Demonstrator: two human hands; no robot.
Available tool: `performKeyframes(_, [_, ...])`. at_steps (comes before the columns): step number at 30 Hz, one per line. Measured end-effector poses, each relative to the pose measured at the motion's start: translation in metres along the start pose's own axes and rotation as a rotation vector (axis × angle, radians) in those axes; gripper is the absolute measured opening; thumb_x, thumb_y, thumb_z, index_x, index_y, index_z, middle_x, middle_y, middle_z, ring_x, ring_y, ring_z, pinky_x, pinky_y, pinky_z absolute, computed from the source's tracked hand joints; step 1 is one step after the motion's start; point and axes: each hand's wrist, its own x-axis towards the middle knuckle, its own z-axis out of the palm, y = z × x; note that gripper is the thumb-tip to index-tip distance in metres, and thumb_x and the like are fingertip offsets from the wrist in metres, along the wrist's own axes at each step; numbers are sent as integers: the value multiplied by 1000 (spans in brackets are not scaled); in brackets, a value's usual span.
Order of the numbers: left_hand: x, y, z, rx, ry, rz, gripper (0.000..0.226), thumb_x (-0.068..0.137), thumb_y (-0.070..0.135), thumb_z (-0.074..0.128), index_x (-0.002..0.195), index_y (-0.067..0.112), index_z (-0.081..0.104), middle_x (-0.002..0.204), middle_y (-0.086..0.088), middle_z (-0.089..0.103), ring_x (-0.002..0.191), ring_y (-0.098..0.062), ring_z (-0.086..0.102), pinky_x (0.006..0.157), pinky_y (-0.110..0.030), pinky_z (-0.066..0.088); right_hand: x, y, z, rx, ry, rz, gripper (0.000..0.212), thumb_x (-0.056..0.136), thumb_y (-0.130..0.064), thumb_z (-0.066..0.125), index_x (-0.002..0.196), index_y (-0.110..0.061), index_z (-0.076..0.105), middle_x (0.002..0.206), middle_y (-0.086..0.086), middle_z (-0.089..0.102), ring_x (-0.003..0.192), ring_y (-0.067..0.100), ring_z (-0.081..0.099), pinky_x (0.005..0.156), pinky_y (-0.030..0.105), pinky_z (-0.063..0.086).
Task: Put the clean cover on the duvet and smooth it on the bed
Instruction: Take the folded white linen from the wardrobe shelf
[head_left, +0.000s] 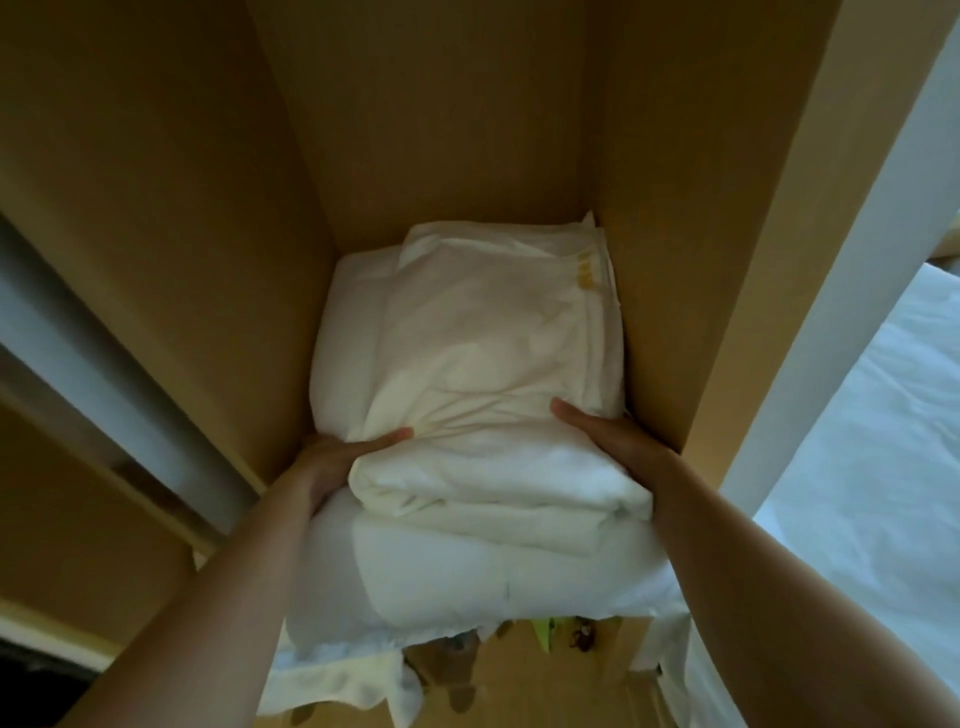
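Note:
A folded white duvet cover (483, 353) lies on top of a thick folded white duvet (415, 577) inside a tall wooden wardrobe compartment. My left hand (337, 462) grips the left side of the stack, its thumb pressing a crease into the cover and its fingers hidden beneath. My right hand (608, 441) holds the right side of the stack, thumb on top, fingers hidden behind the fabric. A small yellow label (584, 273) shows at the cover's far right corner.
Wooden wardrobe walls (670, 208) enclose the stack closely on the left, back and right. A white-sheeted bed (872, 493) lies to the right beyond a white post. More white fabric and coloured items hang below the shelf (561, 629).

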Motion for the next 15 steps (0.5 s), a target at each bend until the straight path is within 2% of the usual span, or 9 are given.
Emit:
performKeyframes(5, [-5,-23,7,13,50,-65,162,27,83,84,154,4,23,151,-14,44,132,-34,52,101,-44,49,-13,13,5,-32,32,-16,130,55,-70,85,157,-15,25,159,3,37,144,25,38,116,33,29])
performKeyframes(9, [-25,-58,15,-4,109,-7,152,30,84,84,151,8,30,145,-11,51,125,-33,56,96,-42,50,-31,36,2,-79,73,-12,126,55,-69,86,154,-15,30,152,2,46,136,26,47,110,33,38])
performKeyframes(12, [-35,-82,20,-76,93,54,143,33,78,88,148,12,35,140,-7,55,123,-31,57,91,-40,49,-42,56,6,-156,108,26,125,49,-79,80,148,-15,39,136,-3,54,126,24,53,100,32,42])
performKeyframes(15, [-39,-86,23,-18,159,73,147,25,86,83,145,13,38,140,-7,55,125,-33,55,95,-43,49,-44,68,15,-313,171,9,145,32,-103,56,145,-14,43,143,4,53,130,29,51,110,44,41])
